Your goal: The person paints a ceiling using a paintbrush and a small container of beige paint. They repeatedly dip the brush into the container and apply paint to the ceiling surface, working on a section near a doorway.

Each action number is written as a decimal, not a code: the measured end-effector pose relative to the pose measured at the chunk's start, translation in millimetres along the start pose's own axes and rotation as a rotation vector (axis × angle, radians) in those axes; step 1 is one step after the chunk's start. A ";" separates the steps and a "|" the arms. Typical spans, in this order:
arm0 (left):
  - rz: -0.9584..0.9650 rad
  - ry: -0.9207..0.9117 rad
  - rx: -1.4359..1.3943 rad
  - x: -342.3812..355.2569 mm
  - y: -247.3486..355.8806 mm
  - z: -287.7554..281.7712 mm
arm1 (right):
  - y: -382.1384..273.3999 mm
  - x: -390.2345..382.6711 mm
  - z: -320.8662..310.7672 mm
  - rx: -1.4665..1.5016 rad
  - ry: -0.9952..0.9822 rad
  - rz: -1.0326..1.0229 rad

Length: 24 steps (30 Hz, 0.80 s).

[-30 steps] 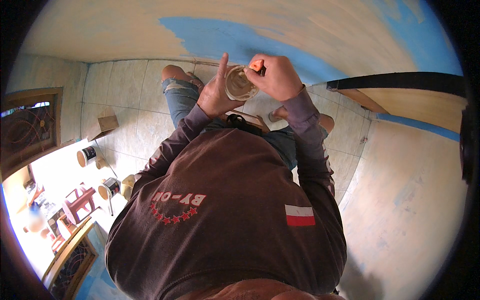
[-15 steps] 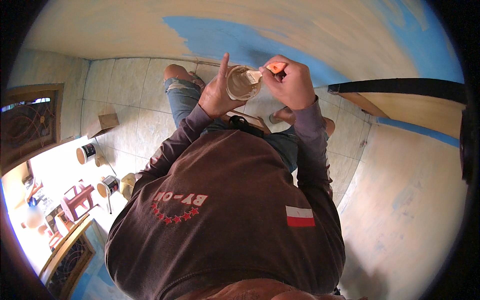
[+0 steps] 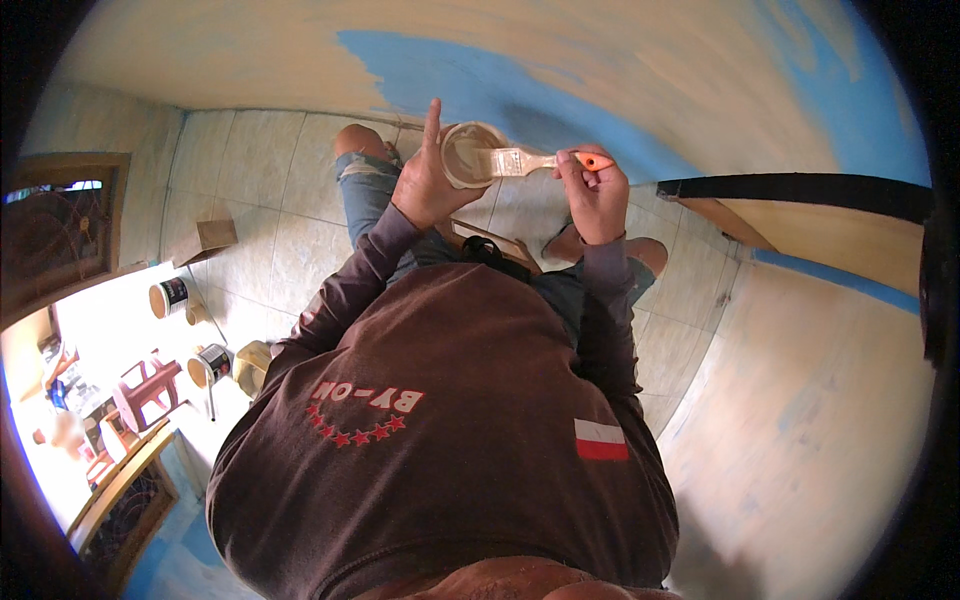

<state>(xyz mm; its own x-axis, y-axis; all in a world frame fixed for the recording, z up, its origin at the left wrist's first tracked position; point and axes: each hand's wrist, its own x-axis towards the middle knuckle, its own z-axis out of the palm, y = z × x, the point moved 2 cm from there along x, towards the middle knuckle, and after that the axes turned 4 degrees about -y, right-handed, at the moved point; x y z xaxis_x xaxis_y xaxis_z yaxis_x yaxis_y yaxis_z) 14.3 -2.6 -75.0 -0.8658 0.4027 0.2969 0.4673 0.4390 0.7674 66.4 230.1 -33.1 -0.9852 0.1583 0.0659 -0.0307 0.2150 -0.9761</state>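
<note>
My left hand (image 3: 428, 182) is wrapped round a small round paint tub (image 3: 462, 137), its index finger pointing up along the side. Pale, creamy paint coats the tub's inside. My right hand (image 3: 598, 195) grips a flat paintbrush (image 3: 520, 162) by the orange end of its handle. The brush lies nearly level, its bristles over the tub's mouth at the right rim. Whether the bristles touch the paint, I cannot tell. Beyond both hands rises a wall (image 3: 250, 55) in beige with a blue patch (image 3: 440, 75).
Pale floor tiles (image 3: 255, 165) spread under me. At the left are a small box (image 3: 214, 236), two paint cans (image 3: 170, 298) and a dark red plastic stool (image 3: 146, 392) near a bright doorway. A black-edged wooden panel (image 3: 810, 195) juts in at the right. Another person shows, blurred, at the far left.
My right hand has moved right and slightly down, drawing the brush from steeply inside the tub to nearly level across its rim. The tub has shifted slightly left.
</note>
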 end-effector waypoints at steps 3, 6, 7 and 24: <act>-0.076 -0.002 0.034 -1.5 -3.9 1.1 | 10.7 -3.6 3.1 0.071 0.035 0.037; -0.070 0.026 0.006 -2.1 -7.0 1.0 | 20.5 -7.8 4.1 0.094 0.044 0.129; -0.074 0.028 0.007 -2.8 -9.7 1.8 | 23.0 -8.5 4.7 0.101 0.044 0.170; -0.276 0.000 0.051 -25.8 -43.6 1.2 | 80.1 6.3 12.7 -0.065 -0.489 0.190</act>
<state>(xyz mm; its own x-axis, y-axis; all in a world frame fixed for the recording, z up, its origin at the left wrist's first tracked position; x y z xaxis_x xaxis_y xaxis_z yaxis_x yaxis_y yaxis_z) 16.5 -31.1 -116.8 -0.9616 0.2623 0.0803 0.2220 0.5724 0.7893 55.6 236.1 -113.5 -0.9365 -0.2646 -0.2300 0.1509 0.2881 -0.9457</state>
